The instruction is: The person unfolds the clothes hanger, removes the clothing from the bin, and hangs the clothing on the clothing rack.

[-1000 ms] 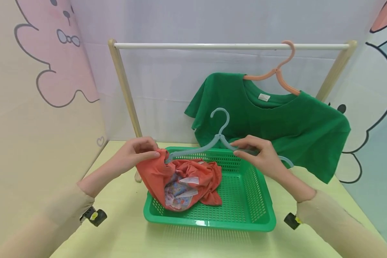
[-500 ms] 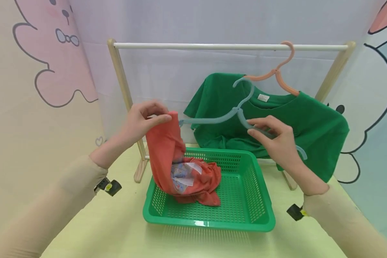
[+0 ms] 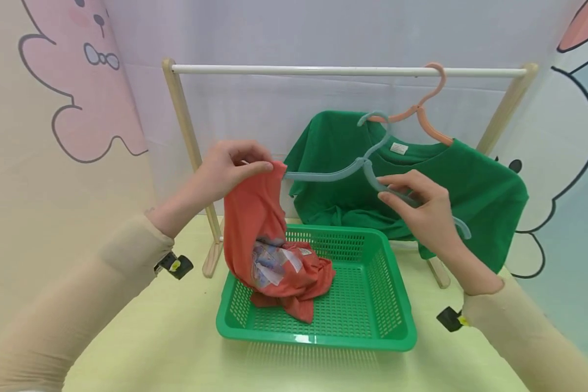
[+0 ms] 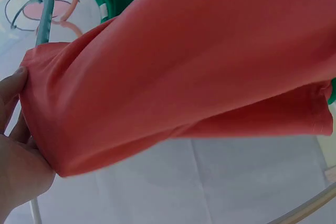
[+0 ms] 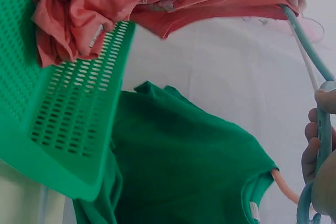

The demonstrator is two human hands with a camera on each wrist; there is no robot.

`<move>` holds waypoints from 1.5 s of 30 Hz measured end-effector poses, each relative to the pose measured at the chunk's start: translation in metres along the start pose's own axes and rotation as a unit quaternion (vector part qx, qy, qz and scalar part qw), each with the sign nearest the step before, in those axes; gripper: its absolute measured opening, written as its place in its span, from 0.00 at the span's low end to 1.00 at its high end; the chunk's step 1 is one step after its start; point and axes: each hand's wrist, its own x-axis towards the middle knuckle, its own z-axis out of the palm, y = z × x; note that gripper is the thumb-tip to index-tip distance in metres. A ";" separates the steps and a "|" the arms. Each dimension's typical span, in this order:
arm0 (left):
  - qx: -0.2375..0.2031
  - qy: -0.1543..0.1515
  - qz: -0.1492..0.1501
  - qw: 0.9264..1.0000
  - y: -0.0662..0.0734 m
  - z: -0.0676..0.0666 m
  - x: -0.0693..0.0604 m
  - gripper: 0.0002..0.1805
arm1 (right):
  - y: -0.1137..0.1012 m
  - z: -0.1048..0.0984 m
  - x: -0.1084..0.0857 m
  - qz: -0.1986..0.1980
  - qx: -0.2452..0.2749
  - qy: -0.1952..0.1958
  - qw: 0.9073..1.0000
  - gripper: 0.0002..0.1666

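Observation:
In the head view my left hand (image 3: 237, 166) pinches the upper edge of a coral red garment (image 3: 255, 212). Its lower part, with a blue print inside and white labels, lies bunched in the green basket (image 3: 353, 342). A light blue hanger (image 3: 328, 177) has its left end tucked behind the cloth at my left fingers. My right hand (image 3: 421, 204) grips the hanger's right arm between thumb and fingers. The right wrist view shows those fingers (image 5: 311, 153) curled round the hanger (image 5: 308, 51). Red cloth (image 4: 173, 61) fills much of the left wrist view.
Behind the basket stands a rack with a white rod (image 3: 294, 70) and wooden legs (image 3: 186, 120). From the rod hangs a green T-shirt (image 3: 372, 185) on an orange hanger (image 3: 433, 128), close behind the blue hanger. The pale yellow table (image 3: 166, 337) lies beneath.
Both hands have risen out of the basket area, lifting the hanger and the red garment's edge. Lately the left hand has shifted right, and the cloth now covers more of the hanger's left end.

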 end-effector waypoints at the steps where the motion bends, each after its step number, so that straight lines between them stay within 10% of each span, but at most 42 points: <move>1: 0.001 -0.005 0.001 1.000 -0.002 0.004 -0.002 0.06 | 0.000 0.004 -0.001 -0.005 -0.006 -0.011 1.000 0.17; 7: -0.007 -0.036 0.001 0.999 -0.009 0.020 -0.010 0.06 | -0.003 0.022 -0.004 -0.021 -0.030 -0.044 0.998 0.19; 20: 0.038 -0.059 -0.005 0.998 -0.015 0.005 -0.018 0.10 | -0.007 0.011 0.001 -0.023 -0.028 -0.004 0.999 0.18; 45: 0.031 -0.096 0.022 0.995 -0.013 0.021 -0.011 0.13 | -0.009 0.031 0.002 -0.028 -0.052 -0.043 0.997 0.18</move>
